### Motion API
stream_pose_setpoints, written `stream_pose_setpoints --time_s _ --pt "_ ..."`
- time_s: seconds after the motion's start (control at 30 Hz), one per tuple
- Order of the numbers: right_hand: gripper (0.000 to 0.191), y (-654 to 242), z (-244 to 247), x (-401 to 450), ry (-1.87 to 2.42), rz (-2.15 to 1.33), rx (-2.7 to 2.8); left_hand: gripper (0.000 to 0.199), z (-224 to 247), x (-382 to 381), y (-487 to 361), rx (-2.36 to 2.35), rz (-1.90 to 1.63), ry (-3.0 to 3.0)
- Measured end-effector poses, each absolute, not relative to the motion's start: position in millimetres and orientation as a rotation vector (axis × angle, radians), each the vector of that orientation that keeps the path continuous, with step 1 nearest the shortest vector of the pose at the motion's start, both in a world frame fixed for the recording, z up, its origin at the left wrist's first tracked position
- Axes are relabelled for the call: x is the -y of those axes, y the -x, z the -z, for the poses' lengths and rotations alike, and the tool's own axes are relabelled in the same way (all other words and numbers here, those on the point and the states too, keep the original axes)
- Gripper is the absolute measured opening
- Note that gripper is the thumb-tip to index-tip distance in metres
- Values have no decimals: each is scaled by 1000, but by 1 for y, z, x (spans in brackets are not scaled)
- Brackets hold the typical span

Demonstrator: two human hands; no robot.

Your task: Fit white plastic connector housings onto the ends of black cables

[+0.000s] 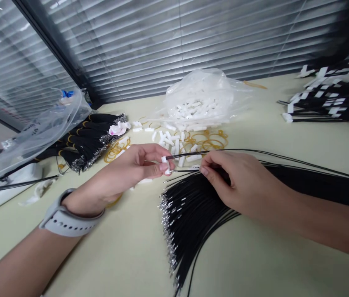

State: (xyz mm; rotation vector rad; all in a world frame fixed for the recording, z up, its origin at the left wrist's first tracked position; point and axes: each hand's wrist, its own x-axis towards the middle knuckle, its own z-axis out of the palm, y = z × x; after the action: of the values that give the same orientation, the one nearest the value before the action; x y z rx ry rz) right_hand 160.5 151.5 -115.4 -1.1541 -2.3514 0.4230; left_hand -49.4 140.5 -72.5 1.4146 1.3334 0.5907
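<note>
Between the thumb and fingers of my left hand (137, 165) is a small white connector housing (166, 164), with black wires running out of it to the right. My right hand (239, 177) pinches a thin black wire (185, 170) whose metal-tipped end points at the housing; I cannot tell whether the tip is inside it. Under and beside my right hand lies a thick fan of black wires (199, 206), their silver terminals (168, 231) spread along the left side. Loose white connector housings (176, 142) are scattered just behind my hands.
A clear plastic bag (205, 99) of white housings stands by the window blinds (177, 41). Yellow rubber bands (213, 140) lie nearby. Banded black wire bundles (84, 140) sit at left under plastic film (53, 123). Wires with white connectors (329, 99) are piled at the right back.
</note>
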Motion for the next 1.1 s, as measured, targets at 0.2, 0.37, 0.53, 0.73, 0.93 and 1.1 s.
stream_pose_setpoints --time_s 0.2,0.37,0.53,0.73,0.93,1.1 --pt "11 -161 116 -150 1119 -427 2319 18 72 -139 50 -1319 -585 -1421" --pt "11 -161 116 -149 1094 -430 2312 21 73 -140 50 -1361 -570 -1408" --pt "11 -162 117 -149 1055 -418 2299 22 73 -141 51 -1349 -559 -1405" --pt "11 -161 119 -149 1010 -377 2306 24 73 -139 51 -1348 -547 -1363" --pt "10 -161 119 -149 988 -326 2342 22 72 -140 49 -1329 -563 -1307" --pt "11 -162 120 -149 988 -322 2338 21 71 -139 48 -1311 -556 -1294"
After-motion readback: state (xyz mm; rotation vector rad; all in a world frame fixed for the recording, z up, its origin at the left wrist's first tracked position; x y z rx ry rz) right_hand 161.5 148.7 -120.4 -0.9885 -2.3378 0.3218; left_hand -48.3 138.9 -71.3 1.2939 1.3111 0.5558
